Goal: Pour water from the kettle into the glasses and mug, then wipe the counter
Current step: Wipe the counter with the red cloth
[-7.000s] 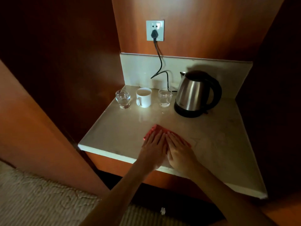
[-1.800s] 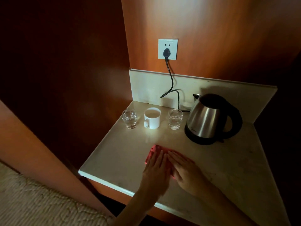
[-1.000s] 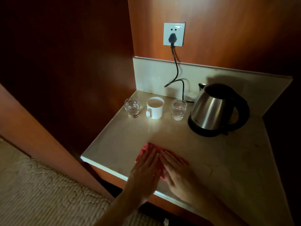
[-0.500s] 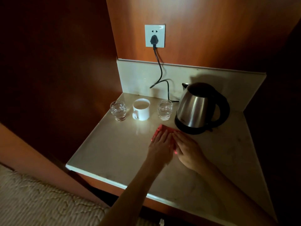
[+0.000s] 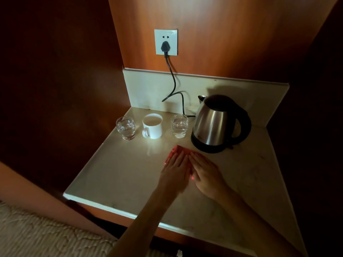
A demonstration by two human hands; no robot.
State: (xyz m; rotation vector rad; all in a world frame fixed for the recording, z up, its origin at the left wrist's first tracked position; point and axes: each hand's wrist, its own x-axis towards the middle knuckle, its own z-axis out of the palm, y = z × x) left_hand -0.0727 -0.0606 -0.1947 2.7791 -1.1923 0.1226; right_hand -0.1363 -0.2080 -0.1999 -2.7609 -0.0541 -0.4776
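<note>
Head view check — Operator A: State hand positions.

Operator B: Left hand (image 5: pixel 175 168) and right hand (image 5: pixel 205 172) lie flat, side by side, fingers straight, pressing the red cloth (image 5: pixel 179 150) onto the worktop (image 5: pixel 118 171). Neither hand grips anything. The cloth now sits toward the back of the worktop, just in front of the kettle (image 5: pixel 213 125); one second ago it was near the front edge.

Operator A: Meaning for the task?

Operator B: Wiping is under way; this stroke has run from front to back. The two glasses (image 5: pixel 126 128) (image 5: pixel 179 126) and the mug (image 5: pixel 152 126) stand in a row at the back-left, each appearing filled, so pouring reads as complete. The kettle rests on its base at the back-right.

Operator A: Remaining work?

Operator B: Probably the left and right margins of the worktop. Caution: cloth edge is close to the kettle base.
</note>
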